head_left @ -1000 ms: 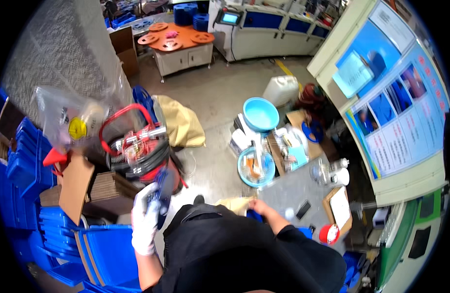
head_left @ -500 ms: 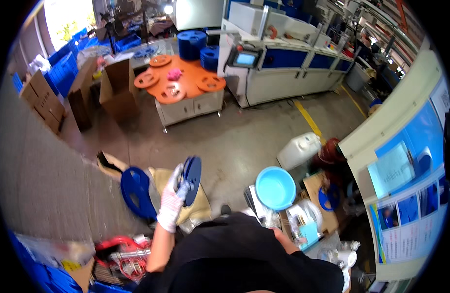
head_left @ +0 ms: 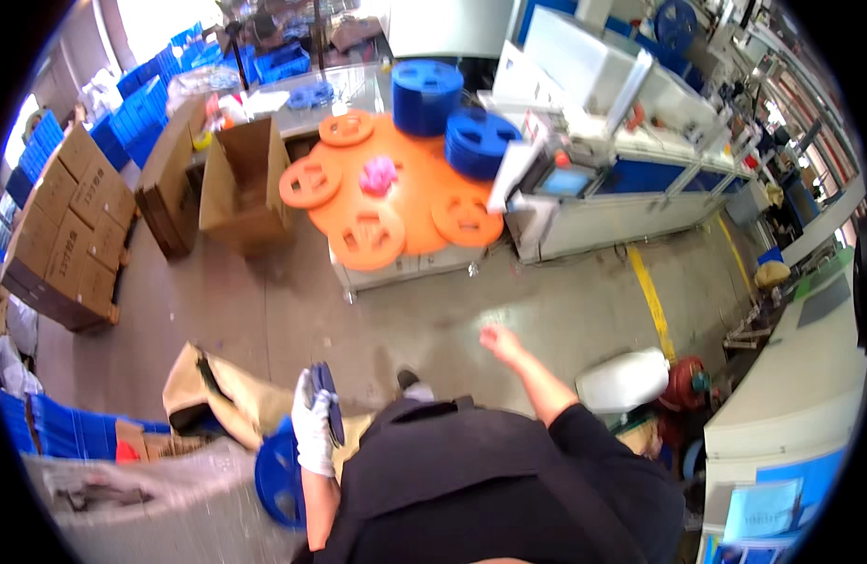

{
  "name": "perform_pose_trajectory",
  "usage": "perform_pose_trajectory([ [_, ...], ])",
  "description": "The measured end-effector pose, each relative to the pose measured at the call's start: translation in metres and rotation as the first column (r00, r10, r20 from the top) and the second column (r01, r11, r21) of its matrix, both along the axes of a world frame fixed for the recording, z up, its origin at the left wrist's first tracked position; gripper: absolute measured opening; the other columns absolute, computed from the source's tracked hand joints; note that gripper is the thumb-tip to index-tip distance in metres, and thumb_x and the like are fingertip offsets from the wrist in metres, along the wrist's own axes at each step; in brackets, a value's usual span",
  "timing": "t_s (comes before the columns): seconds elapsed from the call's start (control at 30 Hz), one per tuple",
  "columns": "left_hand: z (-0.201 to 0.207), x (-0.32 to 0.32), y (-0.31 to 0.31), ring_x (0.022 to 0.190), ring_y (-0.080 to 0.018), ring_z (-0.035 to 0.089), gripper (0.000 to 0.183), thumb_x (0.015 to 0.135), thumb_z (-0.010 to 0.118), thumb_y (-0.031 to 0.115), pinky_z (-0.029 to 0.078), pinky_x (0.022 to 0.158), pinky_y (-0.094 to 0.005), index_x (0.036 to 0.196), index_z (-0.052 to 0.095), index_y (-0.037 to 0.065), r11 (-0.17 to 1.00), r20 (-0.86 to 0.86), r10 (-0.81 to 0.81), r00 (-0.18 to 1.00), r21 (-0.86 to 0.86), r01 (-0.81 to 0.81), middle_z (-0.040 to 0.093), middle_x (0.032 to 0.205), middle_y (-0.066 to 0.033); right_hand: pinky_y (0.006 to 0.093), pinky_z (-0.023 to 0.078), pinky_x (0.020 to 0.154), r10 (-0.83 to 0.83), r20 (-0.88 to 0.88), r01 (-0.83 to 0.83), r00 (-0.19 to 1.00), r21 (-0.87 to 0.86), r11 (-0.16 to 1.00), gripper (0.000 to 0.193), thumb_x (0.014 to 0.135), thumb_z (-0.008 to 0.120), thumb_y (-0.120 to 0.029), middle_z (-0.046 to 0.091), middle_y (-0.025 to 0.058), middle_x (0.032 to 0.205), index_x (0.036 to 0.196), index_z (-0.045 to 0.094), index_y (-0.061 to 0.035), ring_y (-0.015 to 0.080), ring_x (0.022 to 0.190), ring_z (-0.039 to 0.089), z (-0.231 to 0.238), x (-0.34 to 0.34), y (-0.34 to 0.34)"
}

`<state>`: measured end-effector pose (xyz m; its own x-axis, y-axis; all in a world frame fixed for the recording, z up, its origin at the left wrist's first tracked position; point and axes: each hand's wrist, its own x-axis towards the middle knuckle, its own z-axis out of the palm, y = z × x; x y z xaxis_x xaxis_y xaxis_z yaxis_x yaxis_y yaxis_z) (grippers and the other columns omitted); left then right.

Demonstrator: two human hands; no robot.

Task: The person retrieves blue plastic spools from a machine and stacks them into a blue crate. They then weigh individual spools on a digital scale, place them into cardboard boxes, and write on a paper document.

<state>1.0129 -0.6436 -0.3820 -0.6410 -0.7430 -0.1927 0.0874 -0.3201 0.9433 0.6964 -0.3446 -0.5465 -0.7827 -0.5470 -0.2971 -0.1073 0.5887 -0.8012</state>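
Note:
My left hand (head_left: 312, 423), in a white glove, is closed round a blue plastic reel disc (head_left: 329, 399) held nearly edge-on; more than one may be stacked there. Just below it, a larger blue reel disc with cut-outs (head_left: 277, 477) leans beside tan sacking (head_left: 225, 390). My bare right hand (head_left: 498, 341) is stretched out ahead over the floor, touching nothing; its fingers are blurred. Ahead stands an orange-topped table (head_left: 410, 218) with round orange discs (head_left: 367, 237), a pink bundle (head_left: 378, 176) in the middle and stacks of blue reel discs (head_left: 483, 143) at its far right.
An open cardboard box (head_left: 247, 183) stands left of the table, with stacked cartons (head_left: 71, 235) farther left. A long white machine with a screen (head_left: 567, 180) extends to the right. A white jerrycan (head_left: 623, 380) and dark red container (head_left: 684, 383) sit at right.
My view has swung forward, bringing the orange table nearer. The right hand has come out ahead from beside my body. The left hand still carries the blue reel disc, now more edge-on.

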Motion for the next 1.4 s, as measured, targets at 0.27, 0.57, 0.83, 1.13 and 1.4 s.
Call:
perform_pose_trajectory([
  [0.27, 0.034, -0.233, -0.145, 0.081, -0.0073, 0.051, 0.055, 0.09, 0.051, -0.001, 0.044, 0.078, -0.0203, 0.142, 0.034, 0.004, 0.985, -0.073, -0.156, 0.985, -0.089, 0.149, 0.054, 0.107, -0.0026, 0.0338, 0.048, 0.088, 0.307, 0.105, -0.324, 0.946, 0.335, 0.885, 0.034, 0.082, 0.065, -0.027, 0.067, 0.0104, 0.106, 0.11, 0.064, -0.0084, 0.023, 0.099, 0.063, -0.02, -0.151, -0.14],
  [0.57, -0.051, -0.253, -0.227, 0.081, -0.0116, 0.057, 0.056, 0.085, 0.05, -0.002, 0.048, 0.077, -0.0249, 0.139, 0.036, -0.002, 0.976, 0.498, 0.017, 0.867, -0.195, 0.093, 0.054, 0.126, -0.011, 0.0379, 0.049, 0.085, 0.341, -0.043, -0.292, 0.939, 0.423, 0.858, 0.052, 0.079, 0.065, -0.032, 0.064, 0.0192, 0.107, 0.119, 0.056, -0.0012, 0.0315, 0.098, 0.061, -0.069, -0.41, -0.368],
  [0.83, -0.067, -0.275, -0.258, 0.074, -0.0118, 0.055, 0.06, 0.085, 0.043, -0.009, 0.049, 0.07, -0.0233, 0.142, 0.028, -0.001, 0.979, 0.704, -0.034, 0.709, 0.168, -0.119, 0.049, 0.132, -0.0101, 0.0493, 0.03, 0.106, 0.095, -0.785, 0.317, 0.612, 0.354, 0.88, 0.084, 0.078, 0.068, -0.032, 0.028, 0.0161, 0.148, 0.144, 0.024, -0.0052, 0.0356, 0.137, 0.024, 0.043, -0.696, -0.546],
  [1.13, -0.063, -0.34, -0.326, 0.075, -0.0095, 0.053, 0.058, 0.087, 0.046, -0.007, 0.045, 0.074, -0.0212, 0.143, 0.032, 0.003, 0.962, 0.608, -0.117, 0.785, 0.264, -0.061, 0.054, 0.123, -0.0053, 0.0453, 0.045, 0.087, 0.42, -0.656, 0.029, 0.627, 0.558, 0.829, 0.037, 0.073, 0.072, -0.02, 0.06, 0.0137, 0.101, 0.107, 0.063, -0.01, 0.0331, 0.105, 0.054, 0.075, -0.764, -0.553],
  [1.4, -0.099, -0.292, -0.383, 0.076, -0.0119, 0.056, 0.057, 0.086, 0.05, -0.002, 0.047, 0.078, -0.0253, 0.14, 0.037, 0.01, 0.976, 0.607, -0.174, 0.776, 0.21, 0.054, 0.06, 0.11, -0.0072, 0.0422, 0.045, 0.077, 0.355, -0.505, -0.499, 0.787, -0.182, 0.847, 0.038, 0.065, 0.077, -0.015, 0.058, 0.0138, 0.093, 0.095, 0.057, -0.0037, 0.0335, 0.088, 0.056, 0.106, -0.372, -0.663],
])
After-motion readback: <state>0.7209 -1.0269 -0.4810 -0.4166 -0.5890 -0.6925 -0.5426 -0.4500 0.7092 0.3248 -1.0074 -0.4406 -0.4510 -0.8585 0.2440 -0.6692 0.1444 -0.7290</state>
